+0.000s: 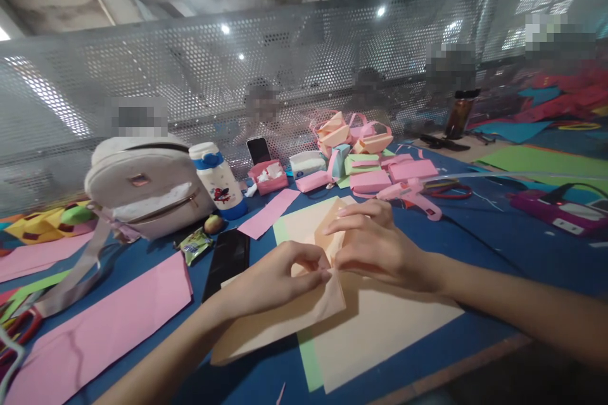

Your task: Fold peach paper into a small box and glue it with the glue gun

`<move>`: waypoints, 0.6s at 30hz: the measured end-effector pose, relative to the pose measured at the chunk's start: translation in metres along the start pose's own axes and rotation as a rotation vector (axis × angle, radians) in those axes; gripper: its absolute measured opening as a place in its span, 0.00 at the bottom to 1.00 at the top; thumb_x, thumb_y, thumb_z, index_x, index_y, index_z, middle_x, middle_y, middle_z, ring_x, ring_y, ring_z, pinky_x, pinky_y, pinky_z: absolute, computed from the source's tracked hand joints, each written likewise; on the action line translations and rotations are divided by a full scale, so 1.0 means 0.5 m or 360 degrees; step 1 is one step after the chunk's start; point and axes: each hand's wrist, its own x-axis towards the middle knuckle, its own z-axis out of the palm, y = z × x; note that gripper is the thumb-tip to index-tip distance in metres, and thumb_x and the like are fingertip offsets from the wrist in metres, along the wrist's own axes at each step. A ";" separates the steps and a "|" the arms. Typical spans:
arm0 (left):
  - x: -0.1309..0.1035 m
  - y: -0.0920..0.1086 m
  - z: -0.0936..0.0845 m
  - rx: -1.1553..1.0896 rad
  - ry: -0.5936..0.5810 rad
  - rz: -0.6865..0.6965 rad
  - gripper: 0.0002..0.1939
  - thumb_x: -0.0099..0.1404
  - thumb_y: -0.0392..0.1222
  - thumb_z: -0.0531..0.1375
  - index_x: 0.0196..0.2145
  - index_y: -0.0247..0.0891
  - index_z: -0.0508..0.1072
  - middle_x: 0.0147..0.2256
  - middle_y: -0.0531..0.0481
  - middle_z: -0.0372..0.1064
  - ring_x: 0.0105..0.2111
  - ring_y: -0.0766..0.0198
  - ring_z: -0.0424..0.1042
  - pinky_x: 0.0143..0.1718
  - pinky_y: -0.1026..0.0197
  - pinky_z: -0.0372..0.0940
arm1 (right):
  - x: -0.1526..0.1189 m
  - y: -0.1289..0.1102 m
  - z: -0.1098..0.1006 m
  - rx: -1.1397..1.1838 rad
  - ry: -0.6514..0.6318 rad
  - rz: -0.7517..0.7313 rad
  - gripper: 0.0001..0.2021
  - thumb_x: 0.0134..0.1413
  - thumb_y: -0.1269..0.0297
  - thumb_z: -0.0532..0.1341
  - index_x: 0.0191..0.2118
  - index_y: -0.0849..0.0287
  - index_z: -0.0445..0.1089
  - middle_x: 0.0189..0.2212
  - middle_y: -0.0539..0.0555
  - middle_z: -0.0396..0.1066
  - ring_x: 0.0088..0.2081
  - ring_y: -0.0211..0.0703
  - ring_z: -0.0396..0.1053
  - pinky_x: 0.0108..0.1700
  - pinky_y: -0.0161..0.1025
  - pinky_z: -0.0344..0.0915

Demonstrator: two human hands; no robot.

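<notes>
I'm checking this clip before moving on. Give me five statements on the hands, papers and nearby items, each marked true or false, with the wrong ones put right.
1. The left hand and the right hand both hold the folded peach paper. True.
2. The right hand is gripping the pink glue gun. False: the glue gun lies on the blue table, beyond that hand.
3. The blue-lidded bottle stands beside the white backpack. True.
4. The light green sheet lies on top of the flat peach sheet. False: it lies underneath, its edges showing.
5. The purple power strip is on the left side of the view. False: it is on the right.
</notes>
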 end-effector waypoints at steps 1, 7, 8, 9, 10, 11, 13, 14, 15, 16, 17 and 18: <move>0.000 0.001 0.000 0.0012 0.0005 -0.0005 0.11 0.69 0.44 0.56 0.33 0.37 0.74 0.34 0.55 0.74 0.38 0.64 0.72 0.42 0.65 0.62 | 0.001 -0.001 0.000 0.0005 -0.0005 -0.0001 0.10 0.66 0.63 0.60 0.33 0.51 0.76 0.48 0.52 0.73 0.55 0.47 0.59 0.55 0.47 0.50; 0.000 -0.001 0.007 0.0021 0.0058 0.0008 0.11 0.68 0.45 0.57 0.34 0.38 0.75 0.34 0.54 0.76 0.37 0.63 0.73 0.42 0.64 0.64 | 0.003 -0.001 0.001 0.0044 -0.0003 -0.0053 0.10 0.69 0.63 0.57 0.36 0.51 0.74 0.46 0.50 0.77 0.54 0.44 0.62 0.55 0.47 0.49; 0.000 -0.003 0.009 0.0027 0.0081 0.0006 0.10 0.67 0.45 0.57 0.34 0.38 0.76 0.34 0.54 0.76 0.37 0.63 0.73 0.42 0.64 0.64 | 0.003 -0.001 0.003 0.0046 -0.0012 -0.0059 0.10 0.70 0.62 0.57 0.37 0.51 0.74 0.45 0.50 0.77 0.54 0.43 0.63 0.56 0.47 0.48; -0.001 -0.006 0.012 0.0041 0.0112 -0.0001 0.10 0.67 0.45 0.58 0.34 0.39 0.76 0.34 0.54 0.77 0.37 0.63 0.73 0.42 0.64 0.64 | 0.003 -0.001 0.004 0.0046 -0.0024 -0.0063 0.10 0.70 0.62 0.56 0.37 0.51 0.74 0.45 0.49 0.77 0.53 0.42 0.64 0.56 0.46 0.48; -0.001 -0.008 0.014 0.0064 0.0147 -0.0010 0.09 0.66 0.45 0.58 0.34 0.39 0.76 0.34 0.54 0.77 0.37 0.63 0.73 0.42 0.63 0.64 | 0.004 -0.002 0.005 0.0046 -0.0038 -0.0066 0.11 0.70 0.62 0.56 0.38 0.51 0.74 0.45 0.49 0.78 0.54 0.42 0.64 0.56 0.46 0.48; -0.001 -0.010 0.016 0.0096 0.0179 -0.0019 0.09 0.65 0.44 0.59 0.34 0.39 0.77 0.34 0.54 0.77 0.36 0.63 0.73 0.42 0.63 0.64 | 0.004 -0.002 0.006 0.0046 -0.0049 -0.0070 0.11 0.71 0.62 0.55 0.38 0.52 0.74 0.45 0.48 0.78 0.54 0.41 0.64 0.56 0.46 0.48; -0.001 -0.011 0.018 0.0154 0.0211 -0.0035 0.08 0.64 0.43 0.59 0.33 0.40 0.77 0.33 0.55 0.77 0.35 0.63 0.73 0.41 0.63 0.64 | 0.005 -0.003 0.007 0.0041 -0.0065 -0.0081 0.11 0.71 0.61 0.55 0.39 0.52 0.74 0.45 0.49 0.78 0.54 0.41 0.65 0.56 0.46 0.48; -0.001 -0.010 0.017 0.0176 0.0207 -0.0043 0.08 0.64 0.43 0.59 0.32 0.40 0.77 0.32 0.55 0.77 0.35 0.63 0.73 0.40 0.63 0.64 | 0.006 -0.003 0.006 0.0031 -0.0063 -0.0085 0.11 0.70 0.61 0.55 0.39 0.52 0.74 0.45 0.49 0.78 0.53 0.41 0.64 0.56 0.46 0.48; -0.001 -0.009 0.016 0.0190 0.0189 -0.0050 0.08 0.65 0.43 0.59 0.32 0.40 0.77 0.32 0.55 0.76 0.35 0.63 0.73 0.40 0.63 0.63 | 0.006 -0.003 0.006 0.0019 -0.0061 -0.0088 0.10 0.70 0.61 0.56 0.38 0.52 0.74 0.45 0.49 0.78 0.53 0.41 0.64 0.56 0.46 0.48; -0.001 -0.007 0.014 0.0195 0.0165 -0.0059 0.09 0.65 0.44 0.58 0.32 0.40 0.76 0.32 0.55 0.76 0.35 0.63 0.73 0.40 0.63 0.63 | 0.007 -0.003 0.006 0.0007 -0.0059 -0.0088 0.10 0.70 0.61 0.56 0.38 0.52 0.73 0.45 0.49 0.77 0.53 0.41 0.64 0.56 0.45 0.48; -0.002 -0.005 0.012 0.0192 0.0147 -0.0070 0.09 0.65 0.44 0.58 0.32 0.40 0.76 0.32 0.55 0.76 0.35 0.63 0.73 0.40 0.62 0.63 | 0.007 -0.004 0.005 0.0000 -0.0056 -0.0086 0.10 0.70 0.62 0.56 0.37 0.53 0.73 0.44 0.49 0.78 0.53 0.41 0.64 0.55 0.45 0.48; -0.002 -0.003 0.010 0.0185 0.0139 -0.0076 0.09 0.66 0.43 0.58 0.33 0.40 0.76 0.32 0.55 0.76 0.35 0.63 0.73 0.41 0.62 0.63 | 0.007 -0.004 0.005 0.0000 -0.0054 -0.0085 0.10 0.70 0.62 0.57 0.36 0.53 0.72 0.44 0.48 0.78 0.52 0.41 0.65 0.55 0.45 0.49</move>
